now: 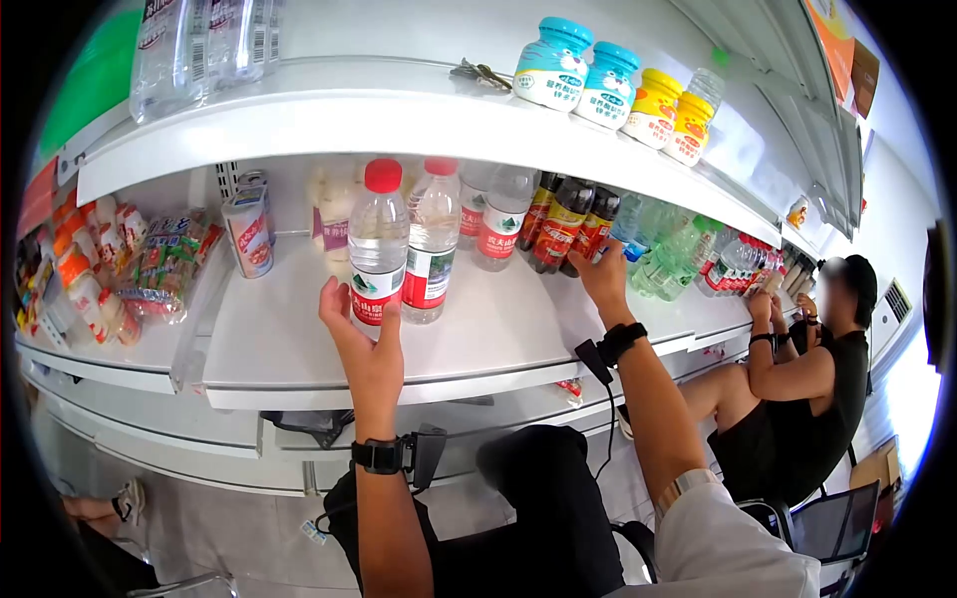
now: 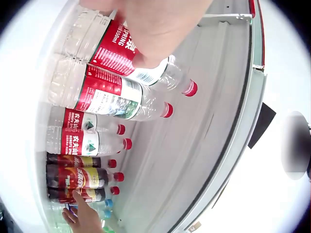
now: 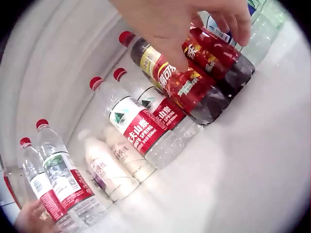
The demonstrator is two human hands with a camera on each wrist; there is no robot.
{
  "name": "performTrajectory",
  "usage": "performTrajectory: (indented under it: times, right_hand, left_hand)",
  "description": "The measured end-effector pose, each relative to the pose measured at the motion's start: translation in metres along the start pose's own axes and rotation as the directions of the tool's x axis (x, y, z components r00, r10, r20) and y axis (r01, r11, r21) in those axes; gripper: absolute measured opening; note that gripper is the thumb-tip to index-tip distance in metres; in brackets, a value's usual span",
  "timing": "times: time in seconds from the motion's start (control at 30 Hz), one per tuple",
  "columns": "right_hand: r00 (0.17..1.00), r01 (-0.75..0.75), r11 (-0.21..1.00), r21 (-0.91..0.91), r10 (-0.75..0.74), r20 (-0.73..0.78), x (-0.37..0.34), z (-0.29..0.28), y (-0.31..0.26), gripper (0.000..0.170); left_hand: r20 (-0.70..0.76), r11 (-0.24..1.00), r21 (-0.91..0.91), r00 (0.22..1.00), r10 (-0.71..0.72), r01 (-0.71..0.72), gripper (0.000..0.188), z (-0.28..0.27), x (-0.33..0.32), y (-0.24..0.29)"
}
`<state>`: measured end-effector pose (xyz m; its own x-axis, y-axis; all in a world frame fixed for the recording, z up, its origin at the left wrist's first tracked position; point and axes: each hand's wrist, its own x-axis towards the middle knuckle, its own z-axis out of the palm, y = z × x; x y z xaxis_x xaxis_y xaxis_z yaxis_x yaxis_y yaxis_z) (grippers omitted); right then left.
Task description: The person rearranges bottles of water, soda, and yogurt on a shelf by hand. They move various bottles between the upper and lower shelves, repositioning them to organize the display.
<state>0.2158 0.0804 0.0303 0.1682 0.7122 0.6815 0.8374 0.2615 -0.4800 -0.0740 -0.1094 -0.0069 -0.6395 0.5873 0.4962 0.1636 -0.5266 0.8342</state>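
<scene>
My left hand (image 1: pixel 365 354) holds a red-capped water bottle (image 1: pixel 379 237) low on its red label, thumb on one side and fingers on the other. The bottle stands upright at the shelf's front, close beside a second water bottle (image 1: pixel 432 234). Farther right, my right hand (image 1: pixel 604 286) is round the lower part of a dark cola bottle (image 3: pixel 219 57) with a red label. Its thumb lies toward the neighbouring cola bottle (image 3: pixel 181 80), its fingers on the far side by a blue-labelled bottle. More water bottles (image 3: pixel 141 126) stand between the hands.
Green bottles (image 1: pixel 670 261) continue to the right along the white shelf (image 1: pixel 478 354). A can (image 1: pixel 249 234) and bagged snacks (image 1: pixel 164 261) are at left. Blue and yellow jars (image 1: pixel 553 65) line the upper shelf, whose edge overhangs the bottles. Another person (image 1: pixel 812 369) sits at right.
</scene>
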Motion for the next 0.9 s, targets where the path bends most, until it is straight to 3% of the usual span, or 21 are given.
performTrajectory:
  times: [0.03,0.1,0.13,0.2,0.23,0.27,0.33,0.37,0.5,0.6,0.67,0.77,0.87,0.9]
  right_hand:
    - [1.0,0.0,1.0,0.001,0.0,-0.001,0.0,-0.002,-0.003,0.075]
    - [0.993,-0.086,0.931,0.356,0.051,0.108,-0.001,-0.004,-0.012,0.094]
    - [0.993,-0.087,0.931,0.355,0.05,0.111,0.001,0.006,-0.009,0.094]
    - [0.996,-0.058,0.867,0.494,0.017,0.087,0.005,0.025,-0.01,0.112]
    - [0.981,-0.159,0.84,0.518,0.076,0.179,0.005,0.024,-0.012,0.128]
    - [0.981,-0.16,0.842,0.516,0.077,0.178,0.006,0.03,-0.016,0.128]
    - [0.966,-0.247,0.919,0.308,0.257,0.008,0.009,0.045,-0.021,0.128]
    - [0.958,-0.275,0.908,0.315,0.288,0.008,0.01,0.049,-0.02,0.134]
    - [0.955,-0.29,0.925,0.246,0.297,0.011,0.005,0.04,-0.034,0.134]
    - [0.909,-0.415,0.872,0.26,0.406,0.091,0.006,0.029,-0.043,0.131]
    - [0.876,-0.481,0.862,0.162,0.465,0.124,0.005,0.023,-0.05,0.129]
    - [0.898,-0.434,0.887,0.16,0.41,0.162,0.007,0.024,-0.046,0.129]
    - [0.929,-0.371,0.903,0.217,0.358,0.096,-0.006,0.025,-0.057,0.126]
    - [0.899,-0.436,0.88,0.187,0.416,0.136,-0.01,0.02,-0.066,0.128]
  left_hand:
    - [-0.006,1.0,-0.01,1.0,-0.002,0.002,0.073,0.0,0.0,-0.001]
    - [-0.012,1.0,-0.015,1.0,0.003,-0.004,0.073,0.0,0.001,-0.002]
    - [-0.016,1.0,-0.021,1.0,0.006,-0.007,0.073,0.0,0.0,-0.002]
    - [-0.018,1.0,-0.016,1.0,-0.008,0.007,0.073,0.0,0.001,0.001]
    - [-0.022,1.0,-0.017,1.0,-0.015,0.015,0.073,0.001,0.0,0.001]
    - [-0.02,1.0,-0.019,1.0,-0.017,0.017,0.073,0.001,-0.001,0.001]
    - [-0.022,0.998,-0.06,1.0,-0.023,0.022,0.073,0.0,0.0,-0.001]
    - [-0.024,0.998,-0.049,0.999,-0.029,0.028,0.074,0.0,0.0,-0.001]
    - [-0.02,0.998,-0.063,1.0,-0.021,0.02,0.073,0.0,0.0,-0.001]
    - [-0.02,0.997,-0.077,0.999,-0.028,0.026,0.073,0.0,0.001,0.001]
    - [-0.022,0.991,-0.124,0.999,-0.044,0.04,0.071,0.001,0.0,0.002]
    - [-0.029,0.998,-0.053,0.999,-0.035,0.034,0.068,0.0,0.002,-0.004]
    - [-0.007,0.999,0.026,0.999,-0.034,0.034,0.066,0.003,-0.001,0.005]
    - [0.002,0.999,0.025,0.999,-0.032,0.032,0.066,0.004,0.0,0.005]
